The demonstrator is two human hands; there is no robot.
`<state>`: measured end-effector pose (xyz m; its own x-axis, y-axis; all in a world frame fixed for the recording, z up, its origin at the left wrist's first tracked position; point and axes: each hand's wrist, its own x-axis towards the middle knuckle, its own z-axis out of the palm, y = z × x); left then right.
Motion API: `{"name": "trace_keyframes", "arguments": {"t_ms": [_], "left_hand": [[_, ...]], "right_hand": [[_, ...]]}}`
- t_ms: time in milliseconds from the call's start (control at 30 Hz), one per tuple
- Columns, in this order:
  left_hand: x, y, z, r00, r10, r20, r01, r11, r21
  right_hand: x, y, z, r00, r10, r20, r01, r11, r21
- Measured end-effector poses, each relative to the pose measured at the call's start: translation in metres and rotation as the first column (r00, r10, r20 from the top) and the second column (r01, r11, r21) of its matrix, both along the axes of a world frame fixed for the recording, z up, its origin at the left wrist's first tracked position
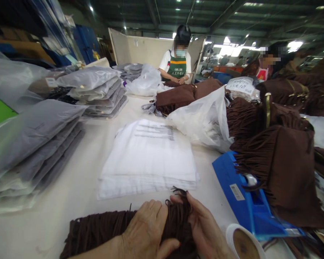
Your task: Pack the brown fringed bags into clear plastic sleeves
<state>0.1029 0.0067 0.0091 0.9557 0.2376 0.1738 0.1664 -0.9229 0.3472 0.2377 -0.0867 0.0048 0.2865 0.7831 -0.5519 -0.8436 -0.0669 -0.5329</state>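
A dark brown fringed bag [97,230] lies at the near edge of the table, its strands running across it. My left hand [144,230] is over its middle, fingers together on the far side and thumb on the near side, gripping it. At the bag's right end, my right hand [205,226] is closed on fringe strands [179,192], whose loose tips stick up between thumb and fingers. Just beyond both hands sits a stack of white plastic bags [148,154] with dark printed lines. My wrists hide part of the brown bag.
Bagged grey items [40,144] are piled on the left. A blue plastic bin [232,183], brown fringed bags [288,172] and a round white-rimmed container [244,241] stand right. A translucent bag [205,118] lies farther back. A co-worker [178,61] works across the table.
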Motion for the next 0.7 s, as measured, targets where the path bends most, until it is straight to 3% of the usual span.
{"name": "trace_keyframes", "arguments": {"t_ms": [100,167,200,233,267,333,367,400,467,567,700], "left_hand": [[0.002,0.000,-0.002,0.997,-0.002,-0.081,0.003,1.000,0.010],[0.002,-0.001,-0.008,0.994,0.018,-0.104,-0.012,0.998,0.060],[0.000,-0.003,-0.013,0.996,0.026,-0.090,-0.017,0.995,0.097],[-0.002,-0.004,-0.019,0.998,0.031,-0.056,-0.023,0.990,0.140],[-0.005,-0.006,-0.025,0.999,0.033,-0.006,-0.032,0.983,0.181],[-0.013,-0.009,-0.035,0.994,0.027,0.106,-0.052,0.969,0.243],[-0.017,-0.010,-0.037,0.990,0.013,0.138,-0.048,0.967,0.251],[-0.021,-0.011,-0.038,0.988,0.002,0.152,-0.038,0.971,0.236],[-0.029,-0.012,-0.033,0.991,0.012,0.136,-0.030,0.992,0.125],[-0.035,-0.009,-0.016,0.994,0.041,0.099,-0.031,0.994,-0.102],[-0.034,-0.003,0.003,0.979,-0.142,0.147,0.161,0.979,-0.128]], "right_hand": [[0.007,0.005,0.001,0.980,0.035,0.194,-0.035,0.999,-0.003],[0.008,0.002,0.003,0.848,0.117,0.517,-0.109,0.993,-0.047],[0.006,-0.001,0.003,0.695,0.150,0.703,-0.136,0.988,-0.076],[0.003,-0.005,0.002,0.471,0.164,0.867,-0.161,0.982,-0.099],[-0.001,-0.010,0.000,0.194,0.137,0.971,-0.176,0.979,-0.103],[-0.011,-0.020,-0.010,-0.332,-0.020,0.943,-0.225,0.972,-0.059],[-0.017,-0.024,-0.016,-0.506,-0.103,0.856,-0.256,0.966,-0.035],[-0.023,-0.028,-0.022,-0.617,-0.167,0.769,-0.280,0.960,-0.016],[-0.033,-0.035,-0.032,-0.710,-0.197,0.676,-0.282,0.959,-0.016],[-0.046,-0.038,-0.040,-0.736,-0.109,0.668,-0.159,0.987,-0.014],[-0.061,-0.040,-0.045,-0.750,-0.098,0.655,-0.083,0.995,0.053]]}}
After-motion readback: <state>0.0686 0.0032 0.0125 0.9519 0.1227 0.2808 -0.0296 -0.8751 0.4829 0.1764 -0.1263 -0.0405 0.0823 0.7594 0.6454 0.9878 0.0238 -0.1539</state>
